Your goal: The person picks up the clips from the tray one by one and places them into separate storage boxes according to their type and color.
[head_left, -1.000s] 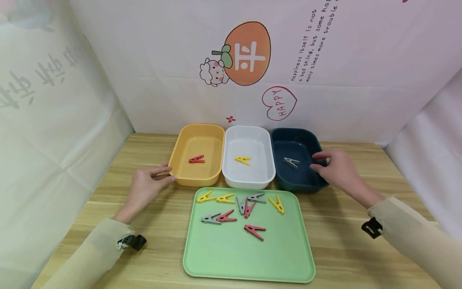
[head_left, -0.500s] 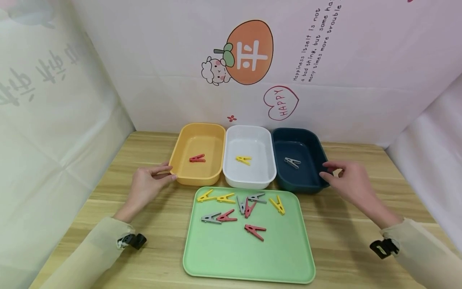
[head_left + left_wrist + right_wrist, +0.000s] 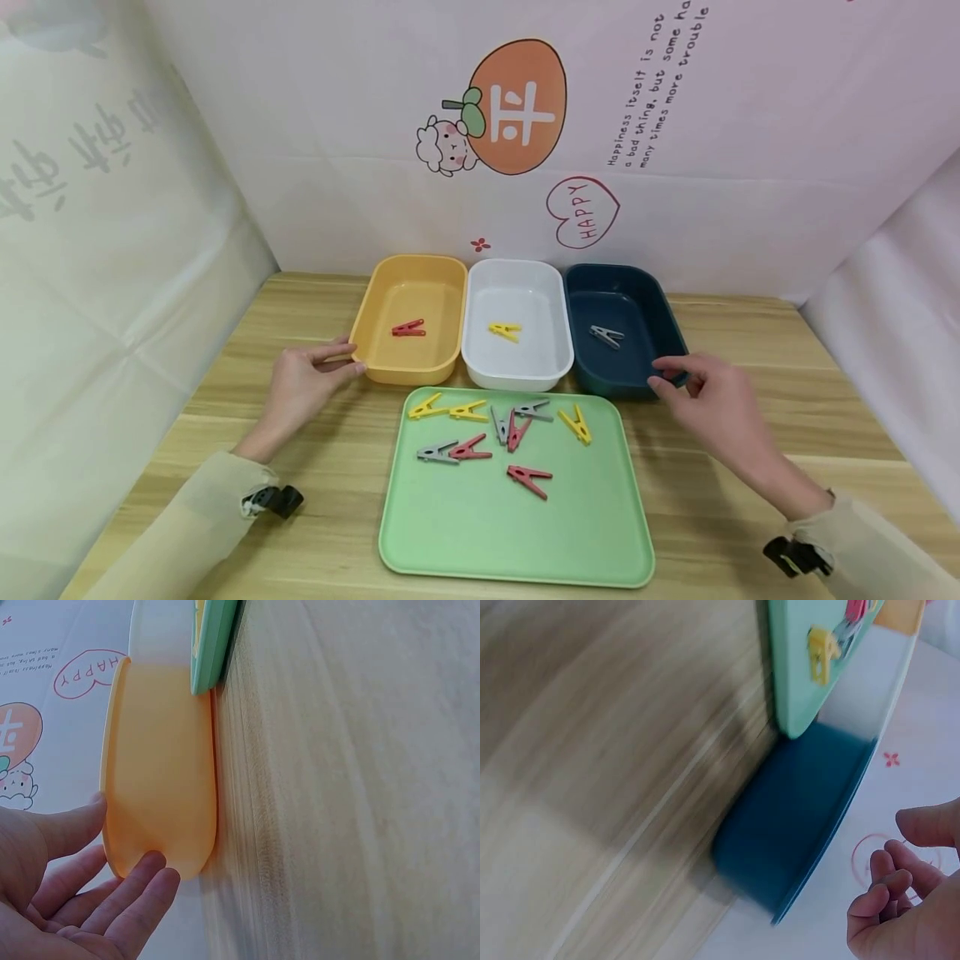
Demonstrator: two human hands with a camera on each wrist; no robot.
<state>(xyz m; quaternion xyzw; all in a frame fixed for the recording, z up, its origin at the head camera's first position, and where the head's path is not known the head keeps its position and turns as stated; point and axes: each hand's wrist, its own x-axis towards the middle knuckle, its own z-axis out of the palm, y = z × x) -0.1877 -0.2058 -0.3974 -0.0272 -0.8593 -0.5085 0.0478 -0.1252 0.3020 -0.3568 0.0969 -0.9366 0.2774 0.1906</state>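
In the head view, my left hand [image 3: 303, 387] is at the near left corner of the yellow bin [image 3: 408, 375], fingers nearly straight. The left wrist view shows the thumb at the rim and the fingertips [image 3: 154, 860] against the outer wall. My right hand [image 3: 712, 408], loosely curled with nothing in it, hovers by the near right corner of the dark blue bin [image 3: 633, 383]. A red clothespin [image 3: 408, 327] lies in the yellow bin, a yellow clothespin [image 3: 506, 332] in the white bin [image 3: 517, 382], and a grey clothespin [image 3: 607, 336] in the dark blue one.
A green tray [image 3: 517, 533] lies in front of the bins, bearing several clothespins in red [image 3: 529, 481], yellow [image 3: 575, 424] and grey [image 3: 438, 452]. The three bins stand side by side on the wooden table [image 3: 322, 500], before a printed white cloth [image 3: 337, 167].
My right hand moves from over the dark blue bin's right side out to the right, then back toward its near corner. The left hand keeps its place; the clothespins stay put.
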